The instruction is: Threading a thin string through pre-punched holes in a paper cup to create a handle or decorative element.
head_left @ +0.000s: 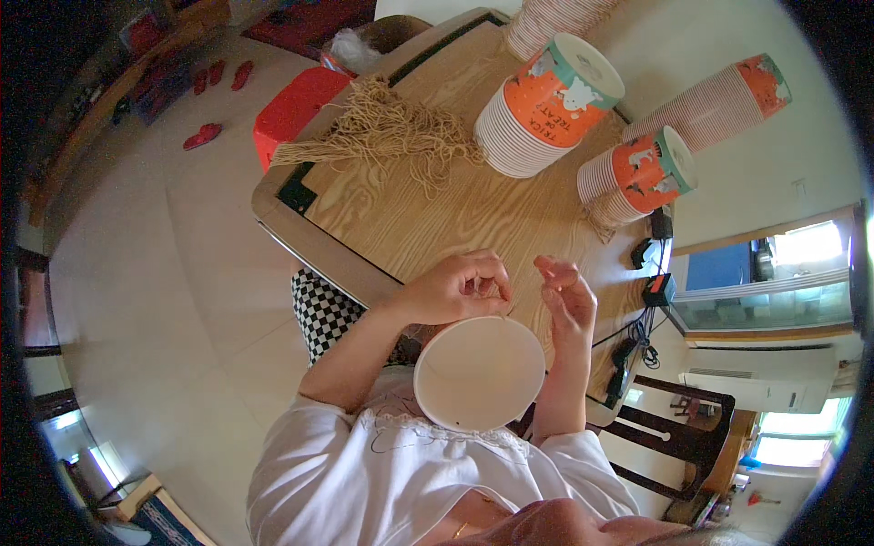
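Observation:
A round paper tub (pixel 480 375) with a plain white inside stands in front of my chest, its open mouth turned up to me. At the rim's far edge my left hand (pixel 455 289) is closed, fingers curled and tips pinched together. A short thin strand seems to show at the rim by those fingertips. Just to the right, apart from the tub, my right hand (pixel 571 296) is raised with fingers bent in toward the thumb. Anything between either hand's fingertips is too fine to make out. Tan cords (pixel 401 127) lie in a loose tangle across the table's far left.
On the wooden table (pixel 382 214) stand nested stacks of orange and green paper tubs, a large stack (pixel 546 109), a smaller stack (pixel 637 177) and a long stack (pixel 719 105). Black cables and adapters (pixel 657 289) line the right edge. A red stool (pixel 296 109) and dark chair (pixel 678 437) flank it.

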### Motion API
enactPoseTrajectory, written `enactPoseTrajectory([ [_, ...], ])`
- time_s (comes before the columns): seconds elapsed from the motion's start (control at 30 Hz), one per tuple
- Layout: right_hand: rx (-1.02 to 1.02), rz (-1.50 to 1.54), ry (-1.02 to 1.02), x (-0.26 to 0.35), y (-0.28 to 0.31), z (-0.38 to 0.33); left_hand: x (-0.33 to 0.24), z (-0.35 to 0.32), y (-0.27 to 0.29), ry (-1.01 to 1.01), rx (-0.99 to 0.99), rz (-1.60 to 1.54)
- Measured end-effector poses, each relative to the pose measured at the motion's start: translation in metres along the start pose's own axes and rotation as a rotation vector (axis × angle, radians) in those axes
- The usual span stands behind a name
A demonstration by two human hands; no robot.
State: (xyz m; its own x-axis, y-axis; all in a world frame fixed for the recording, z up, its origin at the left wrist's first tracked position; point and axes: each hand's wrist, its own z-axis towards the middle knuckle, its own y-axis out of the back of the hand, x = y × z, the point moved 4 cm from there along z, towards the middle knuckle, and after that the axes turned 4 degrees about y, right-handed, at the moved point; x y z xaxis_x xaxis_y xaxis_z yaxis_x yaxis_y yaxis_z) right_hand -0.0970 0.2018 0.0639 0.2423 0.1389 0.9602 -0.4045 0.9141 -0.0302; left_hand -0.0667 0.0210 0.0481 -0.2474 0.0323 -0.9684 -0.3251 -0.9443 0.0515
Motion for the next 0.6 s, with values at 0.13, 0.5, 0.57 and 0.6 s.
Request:
enactPoseTrajectory([
  [0.13,-0.008,-0.314,-0.090,-0.015,0.001,0.009,0.002,0.002,0.008,-0.019,0.084,0.121],
  [0.5,0.143,-0.423,-0.193,-0.025,-0.006,0.006,0.017,0.004,-0.004,-0.155,-0.011,0.359],
  [0.57,0.154,-0.412,-0.179,-0.020,-0.009,0.007,0.020,0.004,-0.007,-0.166,-0.029,0.383],
  [0.6,0.165,-0.402,-0.165,-0.017,-0.010,0.008,0.020,0.004,-0.008,-0.177,-0.046,0.407],
])
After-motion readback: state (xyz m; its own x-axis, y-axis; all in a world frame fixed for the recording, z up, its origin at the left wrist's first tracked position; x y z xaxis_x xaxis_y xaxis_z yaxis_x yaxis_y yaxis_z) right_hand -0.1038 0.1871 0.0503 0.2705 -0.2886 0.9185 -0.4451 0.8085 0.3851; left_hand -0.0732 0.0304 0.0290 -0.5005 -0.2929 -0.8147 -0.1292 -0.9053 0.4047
